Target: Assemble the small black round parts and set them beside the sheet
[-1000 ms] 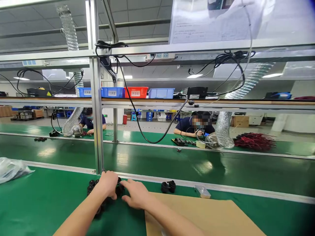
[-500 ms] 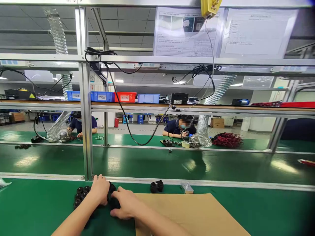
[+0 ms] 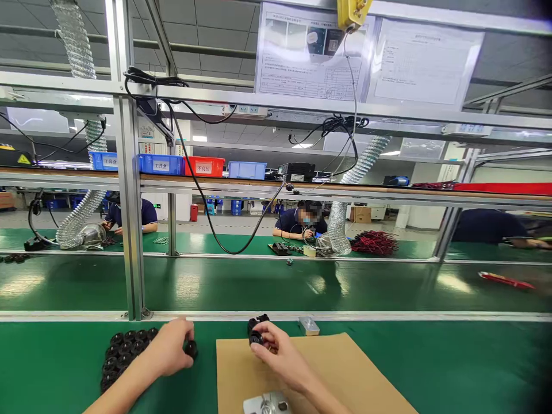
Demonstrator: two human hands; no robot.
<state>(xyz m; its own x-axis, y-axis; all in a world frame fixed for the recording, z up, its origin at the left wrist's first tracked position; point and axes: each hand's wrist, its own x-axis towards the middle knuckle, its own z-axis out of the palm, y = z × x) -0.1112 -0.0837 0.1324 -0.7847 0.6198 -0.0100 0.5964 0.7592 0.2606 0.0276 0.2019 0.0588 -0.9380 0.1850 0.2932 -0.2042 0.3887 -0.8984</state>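
Observation:
My left hand [image 3: 169, 347] rests at the right end of a cluster of several black round parts [image 3: 125, 355] on the green bench, its fingers closed on one black part [image 3: 191, 348]. Over the far edge of a brown cardboard sheet [image 3: 328, 374], my right hand [image 3: 276, 348] pinches another black round part [image 3: 256, 337]. Just behind it lies a separate black part [image 3: 259, 319]. A metal fixture [image 3: 266, 403] shows at the bottom edge, on the cardboard.
A small clear block [image 3: 309, 325] lies by the bench rail. An aluminium post [image 3: 129, 195] rises at the left. Beyond the green conveyor [image 3: 276, 284], other people [image 3: 297, 221] work at the opposite bench, with red wires [image 3: 374, 242] and hoses.
The view has swung right and down. My right hand left the black cluster and moved right to the cardboard's far edge with a part. My left hand stayed by the cluster.

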